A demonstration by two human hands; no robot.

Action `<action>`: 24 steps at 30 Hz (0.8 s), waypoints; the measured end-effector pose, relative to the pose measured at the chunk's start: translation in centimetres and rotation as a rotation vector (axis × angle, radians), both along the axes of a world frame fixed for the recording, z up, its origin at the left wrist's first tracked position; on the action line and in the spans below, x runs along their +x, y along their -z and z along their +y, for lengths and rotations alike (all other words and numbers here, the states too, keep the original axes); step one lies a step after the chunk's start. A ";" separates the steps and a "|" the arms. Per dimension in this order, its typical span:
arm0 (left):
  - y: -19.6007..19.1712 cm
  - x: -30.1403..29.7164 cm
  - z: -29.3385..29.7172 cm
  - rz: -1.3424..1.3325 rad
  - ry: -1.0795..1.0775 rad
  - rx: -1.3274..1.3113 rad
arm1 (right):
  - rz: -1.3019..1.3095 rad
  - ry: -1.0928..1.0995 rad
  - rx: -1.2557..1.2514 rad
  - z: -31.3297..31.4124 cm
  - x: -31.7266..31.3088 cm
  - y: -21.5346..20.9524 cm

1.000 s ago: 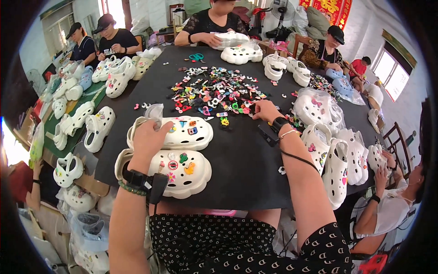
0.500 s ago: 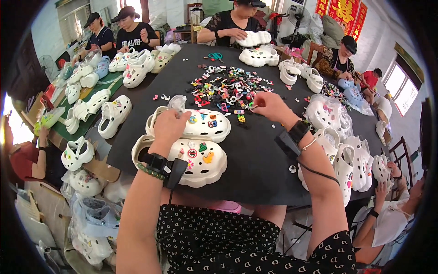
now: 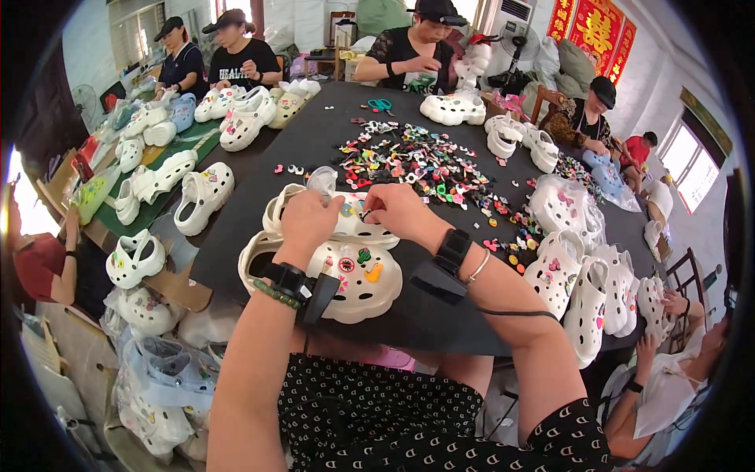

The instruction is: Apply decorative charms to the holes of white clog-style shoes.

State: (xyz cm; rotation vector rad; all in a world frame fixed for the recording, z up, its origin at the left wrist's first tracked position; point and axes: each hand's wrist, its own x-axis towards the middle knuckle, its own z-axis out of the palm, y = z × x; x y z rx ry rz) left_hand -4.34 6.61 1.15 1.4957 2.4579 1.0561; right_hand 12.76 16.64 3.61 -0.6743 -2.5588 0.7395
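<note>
Two white foam clogs lie side by side before me, toes to the right. The far clog (image 3: 355,206) is partly covered by my hands. Colourful shoe charms, among them a green cactus and an orange one, stud the near clog (image 3: 370,295). My left hand (image 3: 310,223) is closed at the far clog's opening, gripping it, its fingertips mostly hidden. Over that clog's toe, my right hand (image 3: 399,211) pinches a small dark shoe charm (image 3: 366,215). A heap of loose shoe charms (image 3: 417,161) spreads beyond the hands.
More white clogs (image 3: 554,267) stand at the table's right edge, some bagged in clear plastic. Other clogs (image 3: 206,197) line the left side. Teal scissors (image 3: 379,104) lie at the back of the black table (image 3: 259,173). Several people work around it.
My right hand has come left from the charm heap to the far clog, carrying a small charm. My left hand stays at that clog. The person opposite has lowered a clog.
</note>
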 end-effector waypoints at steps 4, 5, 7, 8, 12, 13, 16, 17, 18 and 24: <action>0.1 0.0 -0.1 0.023 -0.007 0.037 | -0.033 -0.007 0.126 0.3 -1.0 0.4; 0.2 0.0 -0.1 0.015 -0.011 0.049 | -0.058 -0.003 0.132 0.5 -1.3 0.4; 0.4 -0.1 -0.1 0.010 -0.011 0.072 | -0.095 -0.021 0.143 0.7 -1.6 -0.2; 0.5 -0.1 -0.1 0.009 -0.011 0.097 | -0.097 -0.022 0.141 0.9 -1.8 -0.6; 0.3 0.1 -0.2 0.004 0.006 0.103 | -0.217 -0.074 0.058 1.7 -2.6 -1.5; 0.0 0.2 -0.2 -0.010 0.013 0.059 | -0.285 -0.055 0.061 1.8 -3.0 -1.5; 0.4 0.2 -0.3 0.011 0.019 0.069 | -0.348 -0.089 0.112 2.0 -3.5 -2.1; 0.6 0.1 -0.4 0.048 0.020 0.124 | -0.376 -0.107 0.112 1.9 -3.7 -2.4; 0.6 0.2 -0.4 0.046 0.023 0.121 | -0.405 -0.121 0.112 2.1 -3.9 -2.5; 0.8 0.2 -0.3 0.085 0.047 0.131 | -0.536 -0.048 0.297 2.5 -4.6 -2.8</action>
